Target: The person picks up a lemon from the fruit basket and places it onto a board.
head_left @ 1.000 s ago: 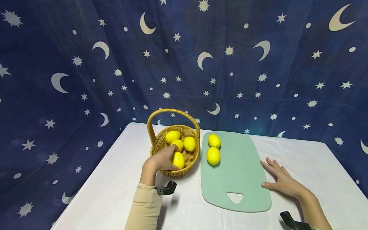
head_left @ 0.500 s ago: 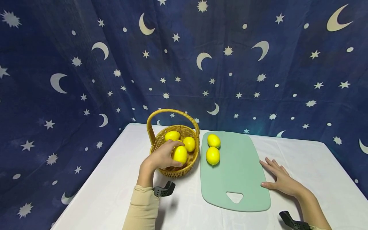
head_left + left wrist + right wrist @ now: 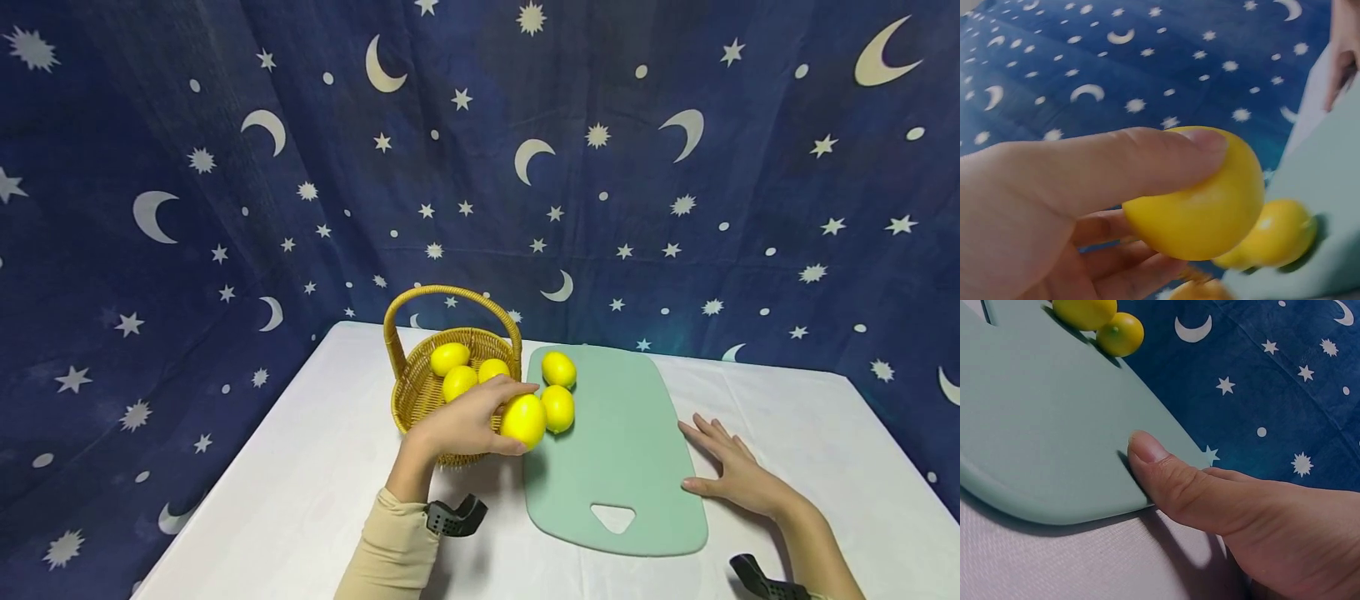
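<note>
My left hand (image 3: 467,421) grips a yellow lemon (image 3: 523,421) between thumb and fingers, held up where the basket's right side meets the cutting board's left edge. In the left wrist view the thumb lies across the top of this lemon (image 3: 1204,200). Two more lemons (image 3: 557,408) sit one behind the other on the pale green cutting board (image 3: 622,442). Several lemons (image 3: 450,358) lie inside the wicker basket (image 3: 408,400), partly hidden by my left hand. My right hand (image 3: 738,471) rests at the board's right edge with fingers spread, its thumb over the rim (image 3: 1110,512).
The basket's tall arched handle (image 3: 450,289) rises over it. A white cloth (image 3: 315,467) covers the table. Behind hangs a dark blue curtain (image 3: 480,167) with moons and stars. The board has a triangular cut-out near its front edge.
My left hand has lifted a lemon out of the basket and carried it right, to the board's left edge. The right hand stays in place.
</note>
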Demonstrator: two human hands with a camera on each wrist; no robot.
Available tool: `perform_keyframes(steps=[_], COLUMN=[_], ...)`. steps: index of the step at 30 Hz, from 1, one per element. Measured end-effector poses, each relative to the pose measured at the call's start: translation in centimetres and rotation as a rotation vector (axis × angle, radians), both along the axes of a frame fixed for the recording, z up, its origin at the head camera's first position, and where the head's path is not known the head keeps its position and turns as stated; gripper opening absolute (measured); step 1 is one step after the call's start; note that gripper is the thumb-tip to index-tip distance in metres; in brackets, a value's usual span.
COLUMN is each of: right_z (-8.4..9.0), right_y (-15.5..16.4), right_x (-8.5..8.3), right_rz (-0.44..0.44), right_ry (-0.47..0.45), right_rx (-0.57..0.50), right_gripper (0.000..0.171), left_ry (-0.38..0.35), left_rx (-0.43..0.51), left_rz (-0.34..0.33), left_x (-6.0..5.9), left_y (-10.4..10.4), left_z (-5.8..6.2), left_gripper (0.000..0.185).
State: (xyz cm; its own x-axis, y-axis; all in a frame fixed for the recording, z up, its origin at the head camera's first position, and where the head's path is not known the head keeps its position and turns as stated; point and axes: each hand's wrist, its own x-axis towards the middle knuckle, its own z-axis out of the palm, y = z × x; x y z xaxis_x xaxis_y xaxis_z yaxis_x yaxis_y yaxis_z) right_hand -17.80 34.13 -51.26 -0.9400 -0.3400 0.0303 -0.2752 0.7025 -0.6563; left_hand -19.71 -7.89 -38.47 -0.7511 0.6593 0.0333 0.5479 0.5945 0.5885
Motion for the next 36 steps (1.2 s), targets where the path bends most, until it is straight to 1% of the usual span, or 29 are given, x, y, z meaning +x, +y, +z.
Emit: perform_keyframes(steps=[3,5,12,15,20,24,28,33,36], right_z=[-0.2,-0.3,-0.4,-0.4,-0.5,-0.4,-0.3,-0.3,-0.3], right_y=[0.1,0.2,0.1,0.0,0.0,0.0,-0.1,-0.1,0.0], right_x=[0.0,-0.1,0.2,0.2,0.2,0.1,0.0,0.0,0.1], right_rz=[0.0,-0.001,-0.006,-0.008,-0.011,-0.015,-0.02,-0.022,-0.023], right_ry=[0.001,0.002,0.009,0.005,0.006,0.009,0.007,0.007,0.007], right_rx=[-0.004,-0.001,-0.002,-0.001,0.0,0.008,0.015,0.014,0.012], right_gripper=[0.089,0.089,0.088,0.089,0.089,0.089,0.089,0.089,0.089], left_ry=[0.016,0.025,0.026,0.03,-0.008,-0.015,-0.015,-0.006,-0.01], left_rx=[-0.026,-0.061,-0.204,-0.245,-0.266,-0.258,-0.26,-0.272,-0.262], left_rz=[-0.022,-0.021,0.025,0.022,0.033,0.045,0.065,0.117,0.153], left_x=[0.1,0.3,1.0,1.1,1.0,0.9,1.0,1.2,1.3], left_y=[1.4,2.2,4.9,5.6,6.1,6.0,5.8,5.7,5.7], left_z=[-0.7,-1.1,-2.7,-3.4,-4.1,-4.4,-4.4,-4.2,-4.0], left_gripper=[0.071,0.069,0.062,0.058,0.052,0.053,0.052,0.042,0.04])
